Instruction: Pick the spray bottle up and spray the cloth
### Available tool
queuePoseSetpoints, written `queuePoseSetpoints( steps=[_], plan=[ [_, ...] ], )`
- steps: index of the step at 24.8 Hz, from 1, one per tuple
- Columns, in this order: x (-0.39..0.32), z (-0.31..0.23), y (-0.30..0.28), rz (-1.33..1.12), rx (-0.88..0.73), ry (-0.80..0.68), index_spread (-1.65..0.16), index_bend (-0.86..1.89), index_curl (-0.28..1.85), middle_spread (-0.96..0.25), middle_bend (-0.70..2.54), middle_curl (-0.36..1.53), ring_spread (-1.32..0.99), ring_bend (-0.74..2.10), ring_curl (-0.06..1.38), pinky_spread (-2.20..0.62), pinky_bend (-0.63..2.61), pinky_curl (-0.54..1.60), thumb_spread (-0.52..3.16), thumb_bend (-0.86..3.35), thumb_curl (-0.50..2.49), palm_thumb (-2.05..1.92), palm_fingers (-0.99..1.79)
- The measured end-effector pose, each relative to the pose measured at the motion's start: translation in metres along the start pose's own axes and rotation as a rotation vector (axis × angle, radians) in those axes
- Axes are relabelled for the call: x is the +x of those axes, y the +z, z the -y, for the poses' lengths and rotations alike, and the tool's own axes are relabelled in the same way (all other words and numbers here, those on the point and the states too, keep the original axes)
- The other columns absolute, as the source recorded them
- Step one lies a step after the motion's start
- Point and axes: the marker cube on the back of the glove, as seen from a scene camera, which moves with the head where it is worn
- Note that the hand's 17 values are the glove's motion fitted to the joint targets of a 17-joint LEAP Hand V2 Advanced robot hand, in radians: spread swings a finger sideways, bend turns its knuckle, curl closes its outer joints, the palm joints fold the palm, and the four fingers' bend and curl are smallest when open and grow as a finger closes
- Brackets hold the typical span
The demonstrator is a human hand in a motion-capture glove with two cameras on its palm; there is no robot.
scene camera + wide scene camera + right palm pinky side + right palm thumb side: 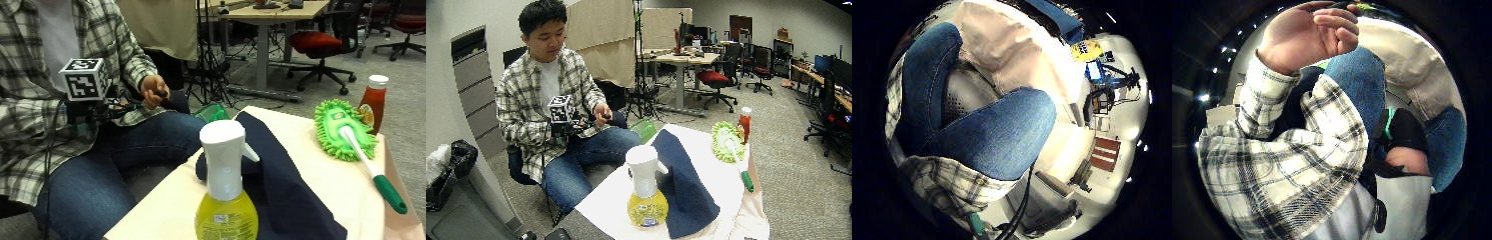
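Still untouched: spray bottle [225, 192], rigid, slick, part-filled — take its white neck. Cloth [283, 180] limp. Your right hand [100, 111]: fingers unreadable.

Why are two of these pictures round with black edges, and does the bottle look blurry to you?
The two palm views come from very wide-angle cameras, so the scene bends into a circle; they show only jeans and a plaid sleeve. In the outside view the spray bottle stands nearest the camera and looks soft, while the green duster behind is clearer. The wide outside view curves the room's edges.
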Motion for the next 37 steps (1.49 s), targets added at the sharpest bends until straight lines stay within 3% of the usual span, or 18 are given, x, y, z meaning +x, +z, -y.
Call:
queuePoseSetpoints(
  steps=[10, 24, 37],
  plan=[
    [0.0, 0.003, -0.001, -0.006, -0.007, -0.009, -0.26, 0.26, 0.18, -0.04, 0.23, 0.13, 0.06, 0.19, 0.07, 0.09, 0.2, 0.13, 0.83, 0.42, 0.22, 0.61, 0.12],
    [0.008, 0.012, 0.0, -0.017, -0.009, 0.02, -0.3, 0.22, 0.26, -0.05, 0.21, 0.21, 0.07, 0.19, 0.12, 0.12, 0.19, 0.19, 1.11, 0.37, 0.32, 0.62, 0.1],
    [0.108, 0.081, -0.035, 0.044, 0.063, 0.263, -0.31, 0.18, 0.3, -0.05, 0.19, 0.25, 0.07, 0.2, 0.16, 0.13, 0.2, 0.24, 1.2, 0.31, 0.39, 0.63, 0.09]
  ],
)
